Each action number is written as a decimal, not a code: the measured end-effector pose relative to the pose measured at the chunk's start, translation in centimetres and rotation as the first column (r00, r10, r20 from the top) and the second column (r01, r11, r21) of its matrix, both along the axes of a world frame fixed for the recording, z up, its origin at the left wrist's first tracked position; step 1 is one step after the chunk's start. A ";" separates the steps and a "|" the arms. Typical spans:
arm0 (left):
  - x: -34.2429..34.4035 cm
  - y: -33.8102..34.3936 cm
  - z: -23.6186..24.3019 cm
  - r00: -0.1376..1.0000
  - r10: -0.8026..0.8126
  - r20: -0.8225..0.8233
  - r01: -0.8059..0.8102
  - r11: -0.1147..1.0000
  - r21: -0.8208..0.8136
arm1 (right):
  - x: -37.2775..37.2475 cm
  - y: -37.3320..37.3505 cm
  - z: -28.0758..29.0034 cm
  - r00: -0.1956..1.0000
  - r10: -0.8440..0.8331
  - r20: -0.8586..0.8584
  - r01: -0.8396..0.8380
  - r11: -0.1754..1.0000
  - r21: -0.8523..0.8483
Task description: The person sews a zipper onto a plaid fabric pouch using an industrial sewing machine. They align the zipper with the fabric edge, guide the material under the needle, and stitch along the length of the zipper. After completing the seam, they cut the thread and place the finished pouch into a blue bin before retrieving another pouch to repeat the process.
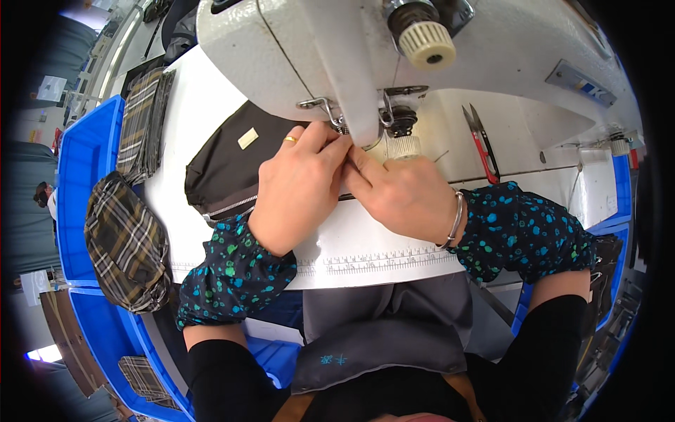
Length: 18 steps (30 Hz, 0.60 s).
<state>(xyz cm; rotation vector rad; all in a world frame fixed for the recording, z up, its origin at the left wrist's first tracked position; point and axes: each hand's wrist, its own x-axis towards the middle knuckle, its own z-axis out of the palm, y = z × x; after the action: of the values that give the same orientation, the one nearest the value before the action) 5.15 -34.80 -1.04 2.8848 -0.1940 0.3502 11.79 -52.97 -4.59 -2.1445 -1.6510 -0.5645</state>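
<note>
Both hands meet just below the needle area of a white sewing machine (506, 53). My left hand (302, 176) lies over the right part of a dark fabric piece (228, 162), its fingers bent and pressed down on the cloth. That piece has a zipper (232, 205) along its near edge and a small pale label (248, 138) on top. My right hand (404, 193) is closed, thumb and forefinger pinching close to the left fingertips. The fabric edge between the fingers, the needle and the presser foot are mostly hidden by the hands and the machine.
Red-handled thread snips (485, 151) lie right of the machine's needle area. A printed ruler (387, 261) runs along the table's near edge. At left are a stack of plaid pieces (144, 123), a plaid pouch (126, 243) and blue bins (88, 176). More blue bins stand at right.
</note>
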 end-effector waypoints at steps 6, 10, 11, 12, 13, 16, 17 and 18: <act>-0.6 0.5 0.2 1.000 0.018 0.008 -0.018 0.997 -0.071 | -0.4 -0.1 0.2 0.998 -0.005 0.059 0.005 1.000 -0.004; -0.5 0.9 0.5 1.000 0.017 0.004 -0.016 0.987 -0.159 | -0.3 0.1 0.0 0.998 0.001 0.063 -0.002 1.000 0.010; -0.4 1.0 0.5 1.000 0.014 0.002 -0.013 0.984 -0.175 | -0.3 0.1 0.0 0.998 0.003 0.069 -0.002 1.000 -0.003; -0.4 1.1 0.5 1.000 0.011 0.000 -0.011 0.981 -0.192 | -0.3 0.0 0.0 0.997 0.004 0.075 -0.003 1.000 -0.016; -0.3 1.3 0.7 1.000 0.005 -0.006 -0.006 0.980 -0.201 | -0.3 -0.2 0.1 0.998 0.001 0.069 0.002 0.999 -0.053; -0.1 1.6 0.8 1.000 -0.011 -0.024 0.005 0.978 -0.209 | -0.3 -0.4 0.3 0.999 -0.008 0.052 0.014 0.994 -0.104; -0.2 1.5 0.7 1.000 -0.018 -0.023 0.013 0.980 -0.200 | -0.3 -0.4 0.2 0.998 -0.015 0.053 0.019 0.996 -0.083; -0.2 1.5 0.7 0.999 -0.026 -0.022 0.021 0.981 -0.191 | -0.2 -0.3 0.2 0.998 -0.021 0.054 0.025 0.998 -0.061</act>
<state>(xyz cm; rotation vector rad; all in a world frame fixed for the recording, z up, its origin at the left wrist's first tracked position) 4.98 -33.34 -0.35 2.6945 -0.1801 0.3110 11.55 -53.27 -4.41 -2.2132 -1.6949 -0.5898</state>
